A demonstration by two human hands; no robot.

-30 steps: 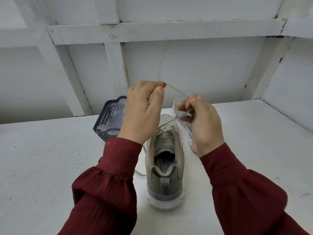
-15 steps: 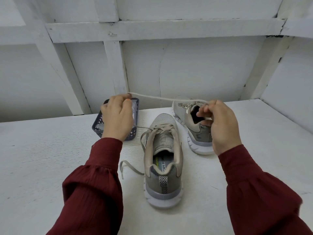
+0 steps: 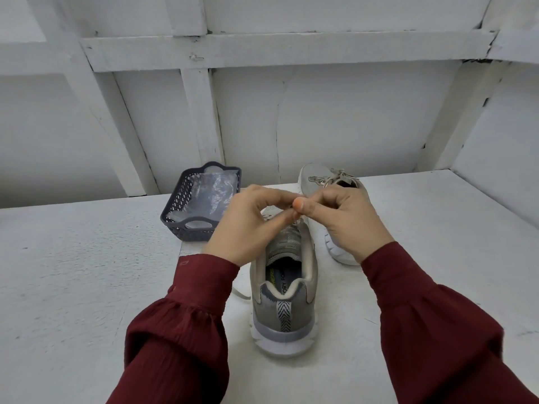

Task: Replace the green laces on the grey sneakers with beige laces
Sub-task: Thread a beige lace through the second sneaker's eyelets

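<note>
Head view.

- Table (image 3: 87, 272): white, rough painted top that carries everything listed below.
- Near sneaker (image 3: 284, 304): grey with a white sole. It stands upright at the middle of the table, heel toward the camera and toe pointing away. The striped heel tab and the printed insole are visible.
- Beige lace (image 3: 242, 293): threaded in the near sneaker. One loose tail lies on the table just left of the shoe. The upper run is mostly hidden under the hands.
- Left hand (image 3: 250, 225): held over the tongue of the near sneaker. Its fingers (image 3: 271, 196) are curled, with thumb and forefinger closed in a narrow pinch on the beige lace.
- Right hand (image 3: 344, 225): raised beside the left. Its fingertips meet the left's, and the thumb and forefinger pinch the same lace. The thumbnail is orange.
- Far sneaker (image 3: 313, 177): grey, lying behind and to the right of the near one and partly covered by the right hand. Its laces (image 3: 335, 179) are pale and already threaded.
- Basket (image 3: 175, 211): dark perforated plastic, at the back left, near the sneakers but apart from them.
- Plastic bag (image 3: 214, 189): clear and crumpled, lying inside the basket.
- Sleeves (image 3: 186, 339): dark red, gathered at the cuffs.
- Wall (image 3: 350, 112): white boards and battens behind the table.
</note>
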